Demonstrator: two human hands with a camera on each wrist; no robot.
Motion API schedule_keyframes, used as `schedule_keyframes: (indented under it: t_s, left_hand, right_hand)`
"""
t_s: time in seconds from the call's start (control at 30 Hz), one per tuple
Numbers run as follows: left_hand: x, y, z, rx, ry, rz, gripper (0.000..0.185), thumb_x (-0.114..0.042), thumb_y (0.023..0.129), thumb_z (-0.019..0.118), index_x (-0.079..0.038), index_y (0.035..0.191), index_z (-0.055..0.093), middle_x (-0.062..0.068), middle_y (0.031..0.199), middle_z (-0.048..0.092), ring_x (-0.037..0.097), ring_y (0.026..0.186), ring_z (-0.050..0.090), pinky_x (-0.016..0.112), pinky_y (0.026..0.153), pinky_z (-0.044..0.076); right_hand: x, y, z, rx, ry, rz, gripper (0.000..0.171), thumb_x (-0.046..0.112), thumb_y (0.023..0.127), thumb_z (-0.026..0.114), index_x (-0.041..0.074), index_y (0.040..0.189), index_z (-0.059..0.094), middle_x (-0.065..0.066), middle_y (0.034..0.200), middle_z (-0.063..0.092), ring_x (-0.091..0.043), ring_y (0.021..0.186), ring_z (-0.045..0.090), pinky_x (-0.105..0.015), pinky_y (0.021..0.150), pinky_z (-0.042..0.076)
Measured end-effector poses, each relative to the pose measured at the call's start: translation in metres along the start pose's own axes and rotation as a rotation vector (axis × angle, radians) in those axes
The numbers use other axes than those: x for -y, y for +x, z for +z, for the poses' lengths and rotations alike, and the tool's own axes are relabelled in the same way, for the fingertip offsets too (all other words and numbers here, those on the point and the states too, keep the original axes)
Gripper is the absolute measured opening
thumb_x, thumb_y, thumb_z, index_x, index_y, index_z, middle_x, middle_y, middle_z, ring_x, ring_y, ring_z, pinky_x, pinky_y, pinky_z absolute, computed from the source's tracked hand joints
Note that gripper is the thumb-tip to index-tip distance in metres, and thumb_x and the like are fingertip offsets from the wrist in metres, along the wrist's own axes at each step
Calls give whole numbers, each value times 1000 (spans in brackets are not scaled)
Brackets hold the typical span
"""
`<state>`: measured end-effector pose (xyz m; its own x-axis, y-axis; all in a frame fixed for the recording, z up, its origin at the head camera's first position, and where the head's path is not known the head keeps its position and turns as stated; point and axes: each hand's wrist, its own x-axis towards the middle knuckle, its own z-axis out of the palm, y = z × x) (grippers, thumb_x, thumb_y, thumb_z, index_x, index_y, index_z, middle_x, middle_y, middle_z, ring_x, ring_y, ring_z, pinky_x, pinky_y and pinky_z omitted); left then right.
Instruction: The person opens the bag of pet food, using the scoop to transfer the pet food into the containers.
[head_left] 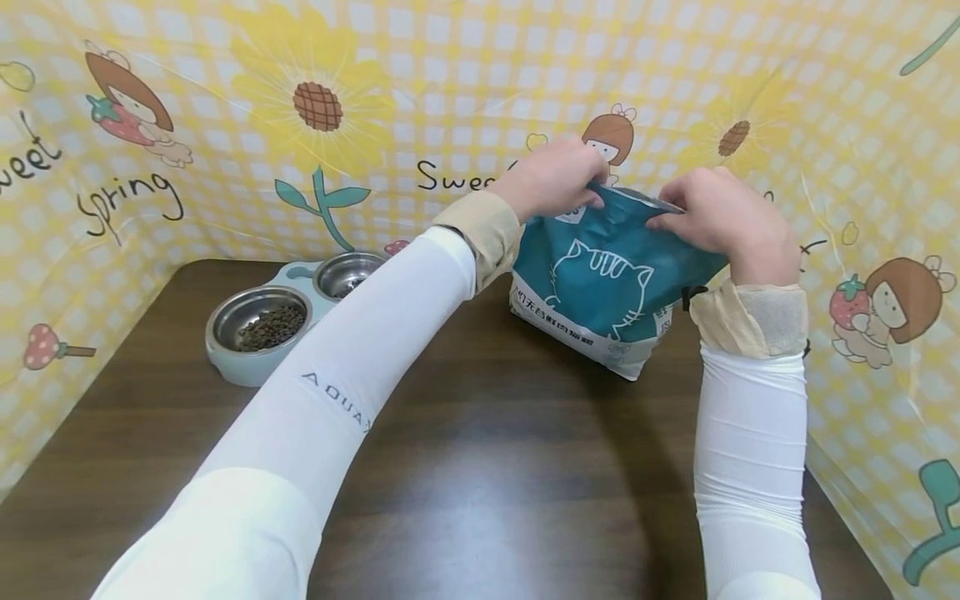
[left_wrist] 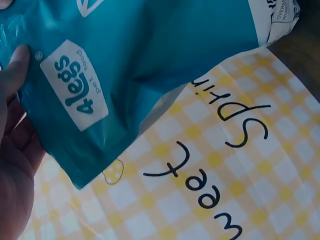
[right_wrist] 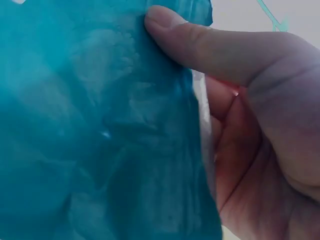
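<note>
I have both hands on the top edge of the teal cat-food bag (head_left: 611, 283). My left hand (head_left: 551, 179) pinches the left end of the mouth, thumb laid over the front panel; the left wrist view shows that thumb beside the white brand label. My right hand (head_left: 723, 221) pinches the right end, and the right wrist view shows the thumb pressed flat on the film with the fingers curled behind it. So both hands are clamped on the bag's rim, neither one free.

The bag stands on the dark wooden table (head_left: 480, 467), at the back right, leaning a little toward the checked backdrop (head_left: 450, 75), its white base touching the tabletop. I cannot tell from these views whether the mouth is sealed or parted.

To the left, well apart from the bag, sits the double feeder (head_left: 281, 329); its nearer steel bowl holds dark kibble, and the farther bowl is partly hidden behind my left sleeve.

The risks I see: the film is thin and slick, so an uneven pull between my hands could let one pinch slip. The bag rests only on its narrow base while I hold it high, so a sideways tug could tip it and, if the mouth is open, spill kibble across the table.
</note>
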<state>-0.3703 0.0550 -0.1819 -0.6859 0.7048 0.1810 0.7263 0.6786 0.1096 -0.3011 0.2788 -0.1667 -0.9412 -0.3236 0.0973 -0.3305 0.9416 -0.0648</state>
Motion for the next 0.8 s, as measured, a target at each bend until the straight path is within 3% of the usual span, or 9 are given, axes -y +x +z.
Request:
schedule_keyframes:
  t_s: [0.13,0.23,0.37,0.5,0.7,0.8]
  left_hand:
    - [-3,2,3,-18,25,-34,26,-31,109,68,-13,125,77,3,119,74,19,105,64,32,94,53]
    - [-5,5,3,-18,60,-31,27,-30,108,68,-15,129,76,3,127,73,20,113,66,34,103,54]
    - [-12,9,2,22,75,0,35,-34,109,66,-15,138,72,5,138,70,21,123,65,39,112,54]
    - [-18,11,4,15,66,-10,35,-37,110,63,-16,137,72,5,137,68,22,124,63,37,112,52]
    - [-25,13,7,-48,107,-47,29,-37,110,64,-19,131,75,1,135,71,20,124,64,36,111,54]
    - [-26,14,9,-63,114,-57,25,-36,110,65,-21,127,76,-1,131,75,19,118,66,37,106,57]
  right_hand:
    - [-1,2,1,-6,-15,-46,19,21,105,72,4,97,75,-9,79,68,-26,75,62,-34,64,42]
    - [-2,3,1,-11,-27,-58,18,20,105,71,5,95,73,-8,77,67,-25,75,62,-33,64,42]
    - [-2,5,1,-8,-40,-31,17,20,105,70,4,98,73,-12,82,70,-28,77,63,-35,65,42]
    - [1,9,2,-7,-28,-5,22,22,105,67,2,107,75,-17,91,74,-30,78,64,-36,66,43]
    - [3,13,6,-78,-33,-69,29,26,106,70,4,86,69,-8,71,61,-26,68,58,-35,61,39]
    - [2,15,9,-116,-57,-123,28,21,106,70,6,82,68,-8,71,62,-26,68,59,-35,63,39]
